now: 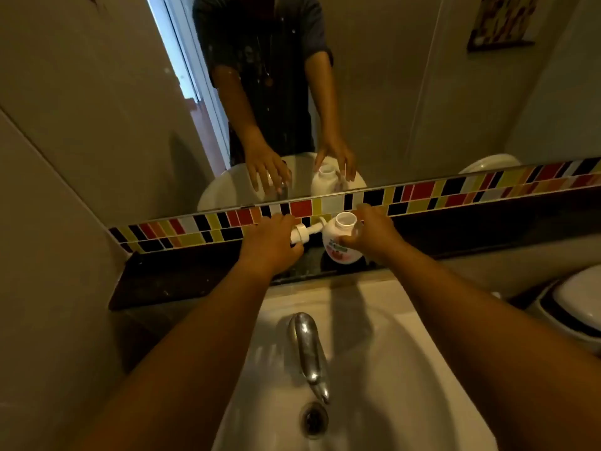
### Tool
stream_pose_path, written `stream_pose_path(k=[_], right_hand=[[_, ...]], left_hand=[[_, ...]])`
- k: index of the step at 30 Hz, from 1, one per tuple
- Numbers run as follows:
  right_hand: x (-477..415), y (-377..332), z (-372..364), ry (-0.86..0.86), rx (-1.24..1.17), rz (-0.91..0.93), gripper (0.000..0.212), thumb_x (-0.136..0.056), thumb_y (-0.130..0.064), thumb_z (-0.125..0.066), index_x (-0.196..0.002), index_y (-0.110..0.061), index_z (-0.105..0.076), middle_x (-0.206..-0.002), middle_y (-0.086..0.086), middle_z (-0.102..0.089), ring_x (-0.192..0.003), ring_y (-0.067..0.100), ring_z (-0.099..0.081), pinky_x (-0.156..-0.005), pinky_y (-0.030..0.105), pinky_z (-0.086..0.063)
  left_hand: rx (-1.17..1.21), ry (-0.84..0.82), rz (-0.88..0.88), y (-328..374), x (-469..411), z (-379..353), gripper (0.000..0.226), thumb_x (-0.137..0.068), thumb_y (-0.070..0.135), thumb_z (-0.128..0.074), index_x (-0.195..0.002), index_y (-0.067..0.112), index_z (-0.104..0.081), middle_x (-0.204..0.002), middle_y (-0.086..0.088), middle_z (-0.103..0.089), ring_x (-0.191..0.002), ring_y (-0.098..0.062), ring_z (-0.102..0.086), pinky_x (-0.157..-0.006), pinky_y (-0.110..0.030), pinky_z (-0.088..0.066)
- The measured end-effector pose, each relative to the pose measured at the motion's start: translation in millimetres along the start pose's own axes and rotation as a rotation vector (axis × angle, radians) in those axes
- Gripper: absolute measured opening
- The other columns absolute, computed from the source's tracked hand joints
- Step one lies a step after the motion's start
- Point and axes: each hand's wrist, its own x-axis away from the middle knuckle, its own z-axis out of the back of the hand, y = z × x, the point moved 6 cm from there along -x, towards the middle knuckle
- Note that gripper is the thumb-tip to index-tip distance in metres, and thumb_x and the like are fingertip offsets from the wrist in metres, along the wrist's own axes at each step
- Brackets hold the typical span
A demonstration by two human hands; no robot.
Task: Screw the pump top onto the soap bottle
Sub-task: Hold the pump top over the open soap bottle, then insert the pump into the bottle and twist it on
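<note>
Head view, looking down over a white sink [383, 346] toward a dark counter [201, 281] and mirror [406, 92].

Soap bottle [341, 242]: white, upright on the counter just behind the sink rim, neck open and uncapped, label with red and green print facing the camera. Reflection visible in the mirror directly behind.

Pump top [304, 232]: white, off the bottle, lying roughly sideways just left of the bottle, nozzle end pointing toward the bottle's shoulder and close to or touching it; cannot tell which.

Left hand [273, 242]: fingers curled around the base of the pump top, holding it at counter level. Underside of the grip hidden by the back of the hand.

Right hand [374, 236]: wrapped partway around the right side of the bottle, thumb across the front label, fingers behind. Bottle held steady, base on the counter.

Surroundings: strip of coloured tiles [422, 193] (red, yellow, black, white) between counter and mirror. Metal tap [307, 346] at the middle of the sink, drain [313, 418] below it. White rounded lid [579, 304] at the right edge, partly cut off. Both forearms bare, extending from the bottom corners of the frame.
</note>
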Motion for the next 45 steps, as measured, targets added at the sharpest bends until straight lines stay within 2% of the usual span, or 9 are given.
stream_pose_path(k=[7, 13, 18, 22, 25, 29, 36, 43, 45], right_hand=[[-3, 13, -22, 0.057, -0.244, 0.048, 0.063, -0.07, -0.027, -0.079, -0.125, -0.023, -0.048, -0.129, 0.006, -0.057, -0.119, 0.026, -0.054, -0.097, 0.048, -0.049], [-1, 20, -32, 0.128, -0.292, 0.057, 0.065, -0.071, -0.028, -0.079, -0.128, -0.022, -0.047, -0.132, 0.007, -0.056, -0.12, 0.024, -0.055, -0.097, 0.046, -0.05], [-1, 24, -33, 0.12, -0.259, 0.055, 0.069, -0.07, -0.035, -0.078, -0.129, -0.025, -0.045, -0.133, 0.005, -0.055, -0.121, 0.024, -0.055, -0.098, 0.052, -0.05], [1, 22, -30, 0.107, -0.264, 0.07, 0.065, -0.072, -0.034, -0.077, -0.129, -0.024, -0.046, -0.134, 0.006, -0.055, -0.122, 0.025, -0.054, -0.098, 0.051, -0.049], [3, 22, -30, 0.103, -0.258, 0.08, 0.064, -0.073, -0.035, -0.076, -0.128, -0.027, -0.045, -0.134, 0.005, -0.053, -0.122, 0.025, -0.054, -0.097, 0.05, -0.05], [4, 23, -30, 0.099, -0.259, 0.08, 0.063, -0.073, -0.036, -0.076, -0.127, -0.029, -0.045, -0.134, 0.004, -0.054, -0.121, 0.024, -0.054, -0.097, 0.043, -0.049], [4, 25, -32, 0.099, -0.235, 0.058, 0.066, -0.071, -0.042, -0.075, -0.128, -0.032, -0.043, -0.133, 0.002, -0.054, -0.121, 0.023, -0.055, -0.096, 0.045, -0.05], [4, 24, -32, 0.121, -0.201, 0.049, 0.069, -0.07, -0.044, -0.075, -0.129, -0.034, -0.041, -0.133, 0.003, -0.053, -0.119, 0.025, -0.055, -0.095, 0.049, -0.05], [4, 23, -31, 0.125, -0.196, 0.053, 0.069, -0.07, -0.045, -0.074, -0.129, -0.033, -0.041, -0.133, 0.003, -0.054, -0.118, 0.024, -0.056, -0.094, 0.048, -0.051]], left_hand=[[0.009, -0.022, 0.009, -2, -18, -32, 0.051, -0.081, 0.04, -0.066, -0.127, 0.022, -0.05, -0.124, -0.006, -0.059, -0.106, -0.026, -0.055, -0.08, -0.037, -0.043], [-0.039, -0.038, -0.013, 2, -30, -55, 0.055, -0.084, 0.042, -0.064, -0.133, 0.026, -0.045, -0.137, -0.004, -0.053, -0.121, -0.028, -0.049, -0.097, -0.043, -0.043], [-0.066, 0.058, -0.028, 1, -34, -50, 0.036, -0.084, 0.033, -0.067, -0.116, 0.022, -0.056, -0.12, -0.005, -0.063, -0.105, -0.026, -0.057, -0.084, -0.037, -0.042], [-0.07, 0.058, -0.015, -3, -34, -42, 0.037, -0.083, 0.036, -0.067, -0.114, 0.021, -0.056, -0.111, -0.005, -0.066, -0.097, -0.025, -0.059, -0.077, -0.037, -0.043], [0.129, 0.05, 0.072, -8, -31, -23, 0.038, -0.083, 0.038, -0.066, -0.115, 0.021, -0.053, -0.107, -0.005, -0.064, -0.093, -0.024, -0.059, -0.077, -0.041, -0.05], [0.657, 0.077, 0.183, -7, -29, 11, 0.029, -0.083, 0.04, -0.066, -0.103, 0.025, -0.051, -0.102, 0.0, -0.063, -0.087, -0.02, -0.063, -0.074, -0.047, -0.057], [1.282, 0.141, 0.208, 31, -34, 57, 0.041, -0.083, 0.033, -0.069, -0.117, 0.02, -0.049, -0.125, -0.001, -0.061, -0.109, -0.016, -0.062, -0.086, -0.03, -0.053], [1.403, 0.057, 0.182, 62, -33, 31, 0.052, -0.085, 0.026, -0.068, -0.131, 0.026, -0.046, -0.133, 0.003, -0.059, -0.11, -0.009, -0.058, -0.071, -0.014, -0.048], [1.362, 0.024, 0.201, 64, -33, 19, 0.052, -0.084, 0.026, -0.069, -0.132, 0.026, -0.048, -0.134, 0.001, -0.059, -0.114, -0.013, -0.058, -0.079, -0.022, -0.05]])
